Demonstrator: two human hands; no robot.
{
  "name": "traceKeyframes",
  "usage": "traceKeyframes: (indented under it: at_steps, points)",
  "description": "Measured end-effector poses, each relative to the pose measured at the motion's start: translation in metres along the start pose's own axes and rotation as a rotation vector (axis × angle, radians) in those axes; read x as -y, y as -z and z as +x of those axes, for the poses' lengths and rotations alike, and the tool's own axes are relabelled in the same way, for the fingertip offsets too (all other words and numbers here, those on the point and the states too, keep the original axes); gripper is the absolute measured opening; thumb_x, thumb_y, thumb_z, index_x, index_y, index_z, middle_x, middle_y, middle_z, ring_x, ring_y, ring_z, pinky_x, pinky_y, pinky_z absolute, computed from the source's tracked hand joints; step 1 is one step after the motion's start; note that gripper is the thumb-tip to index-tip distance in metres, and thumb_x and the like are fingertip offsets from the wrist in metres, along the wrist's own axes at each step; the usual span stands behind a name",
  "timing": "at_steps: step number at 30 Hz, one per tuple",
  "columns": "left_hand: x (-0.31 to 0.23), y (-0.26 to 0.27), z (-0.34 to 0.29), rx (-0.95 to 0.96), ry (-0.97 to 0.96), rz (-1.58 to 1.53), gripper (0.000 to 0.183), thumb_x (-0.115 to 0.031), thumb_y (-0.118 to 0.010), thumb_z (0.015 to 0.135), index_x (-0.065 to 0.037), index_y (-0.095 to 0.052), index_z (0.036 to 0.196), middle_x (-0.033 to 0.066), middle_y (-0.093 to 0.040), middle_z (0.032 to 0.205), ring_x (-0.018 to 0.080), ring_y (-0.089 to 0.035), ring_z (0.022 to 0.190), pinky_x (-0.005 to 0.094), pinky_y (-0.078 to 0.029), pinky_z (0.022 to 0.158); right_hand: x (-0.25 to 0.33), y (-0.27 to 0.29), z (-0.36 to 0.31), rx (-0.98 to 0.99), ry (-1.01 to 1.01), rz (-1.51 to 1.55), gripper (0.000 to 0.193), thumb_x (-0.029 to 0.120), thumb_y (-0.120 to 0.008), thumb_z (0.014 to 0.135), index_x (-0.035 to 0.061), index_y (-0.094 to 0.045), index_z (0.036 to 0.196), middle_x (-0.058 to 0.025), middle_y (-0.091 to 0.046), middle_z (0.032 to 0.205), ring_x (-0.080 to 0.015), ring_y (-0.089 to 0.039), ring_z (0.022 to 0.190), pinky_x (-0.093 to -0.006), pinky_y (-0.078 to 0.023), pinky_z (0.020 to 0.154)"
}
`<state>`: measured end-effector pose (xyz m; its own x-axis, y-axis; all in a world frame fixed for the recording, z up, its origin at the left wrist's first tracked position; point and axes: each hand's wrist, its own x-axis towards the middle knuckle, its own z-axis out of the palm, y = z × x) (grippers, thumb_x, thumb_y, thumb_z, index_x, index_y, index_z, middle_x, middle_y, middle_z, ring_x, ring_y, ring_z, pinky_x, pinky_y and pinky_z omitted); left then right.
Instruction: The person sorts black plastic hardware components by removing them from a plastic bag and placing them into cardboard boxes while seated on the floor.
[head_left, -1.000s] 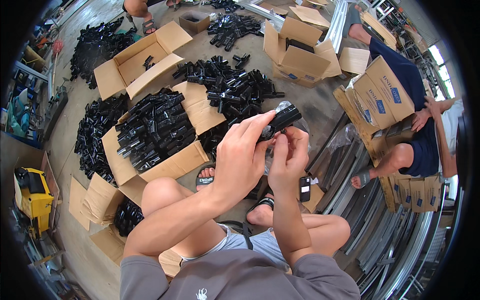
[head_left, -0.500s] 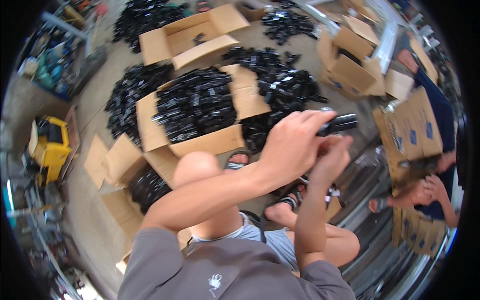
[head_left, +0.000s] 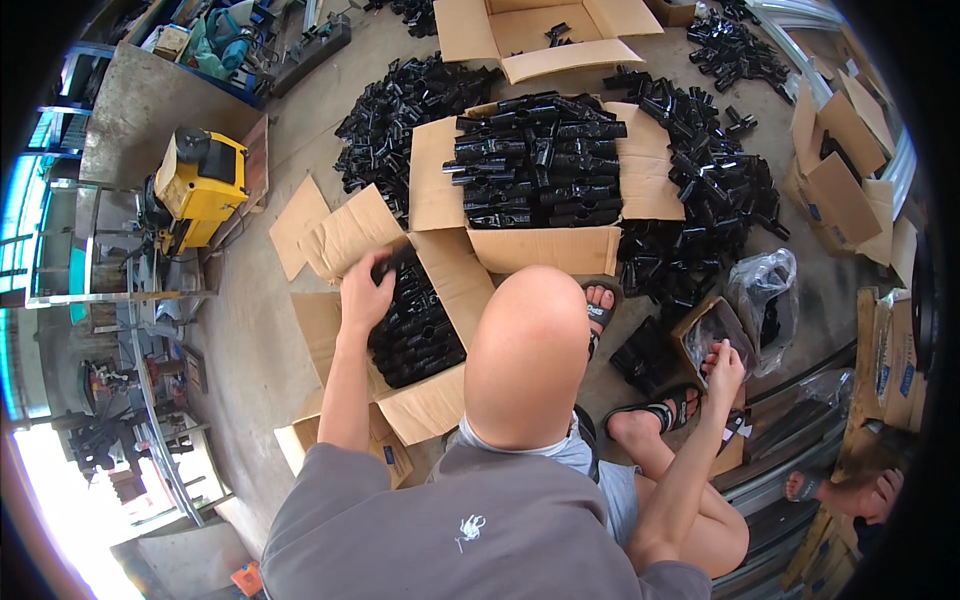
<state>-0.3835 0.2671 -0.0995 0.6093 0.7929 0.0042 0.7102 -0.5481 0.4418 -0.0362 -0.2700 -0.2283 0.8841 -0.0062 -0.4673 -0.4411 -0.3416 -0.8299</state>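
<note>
My left hand point(head_left: 367, 292) is closed round a black tube-like fitting point(head_left: 382, 268), mostly hidden by the fingers, at the far end of an open cardboard box point(head_left: 455, 285). Rows of glossy black fittings point(head_left: 418, 345) lie side by side inside that box. On the right, my right hand point(head_left: 724, 368) hovers at the near edge of a small carton point(head_left: 688, 335) lined with clear plastic. Its fingers are curled together, and whatever they may hold is too small to make out.
A larger box point(head_left: 545, 250) full of black fittings stands ahead, between loose heaps point(head_left: 700, 190) of them. Farther off is another open box point(head_left: 570, 65). A yellow machine point(head_left: 212, 190) stands left. Metal bars point(head_left: 800, 430) and another person's hand point(head_left: 882, 495) are at right.
My hands were together at right of centre round a black fitting. They have parted: the left to the left box with a fitting, the right down to the small carton. The view has turned.
</note>
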Motion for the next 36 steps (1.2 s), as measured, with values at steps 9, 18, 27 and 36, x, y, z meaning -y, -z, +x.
traceKeyframes:
  at_steps: [9, 18, 27, 36]
  points:
    - [0.115, -0.08, -0.018, 0.185, -0.01, 0.093, 0.042, -0.011, -0.076, 0.083, -0.015, -0.069, 0.125, 0.0151, -0.074, 0.118, 0.0372, -0.068, 0.112, 0.0454, -0.052, 0.101, 0.008, -0.045, -0.021, 0.123, -0.001, -0.149, 0.034, 0.029, -0.06, 0.108, -0.0022, -0.07, 0.101, -0.0058, -0.068, 0.08, -0.0105, -0.062, 0.066, -0.0272, -0.052, 0.058]
    - [0.139, -0.093, -0.002, -0.033, 0.217, -0.222, 0.031, -0.015, -0.071, 0.1, -0.003, -0.069, 0.128, 0.0132, -0.076, 0.111, 0.0177, -0.072, 0.099, 0.0326, -0.058, 0.089, 0.026, -0.059, -0.089, -0.008, 0.107, -0.793, 0.022, 0.022, -0.068, 0.097, 0.0013, -0.074, 0.101, -0.0168, -0.076, 0.092, -0.0353, -0.073, 0.088, -0.0437, -0.056, 0.082]
    - [-0.085, -0.059, 0.025, -0.034, 0.022, -0.744, 0.032, -0.013, -0.064, 0.106, 0.004, -0.062, 0.133, 0.0162, -0.073, 0.122, 0.0197, -0.068, 0.116, 0.0323, -0.052, 0.102, -0.054, -0.075, -0.066, -0.072, 0.713, -0.905, 0.028, 0.017, -0.073, 0.089, 0.0064, -0.065, 0.113, -0.0126, -0.068, 0.105, -0.0316, -0.064, 0.104, -0.0447, -0.052, 0.087]
    - [-0.307, 0.017, -0.011, 0.085, -0.446, -0.913, 0.029, -0.002, -0.063, 0.102, 0.003, -0.063, 0.131, 0.0157, -0.073, 0.119, 0.0204, -0.068, 0.116, 0.0344, -0.051, 0.106, -0.04, -0.102, -0.019, 0.125, 0.423, -1.176, 0.018, 0.02, -0.062, 0.097, 0.0052, -0.07, 0.104, -0.0132, -0.075, 0.103, -0.0312, -0.073, 0.097, -0.0434, -0.054, 0.084]
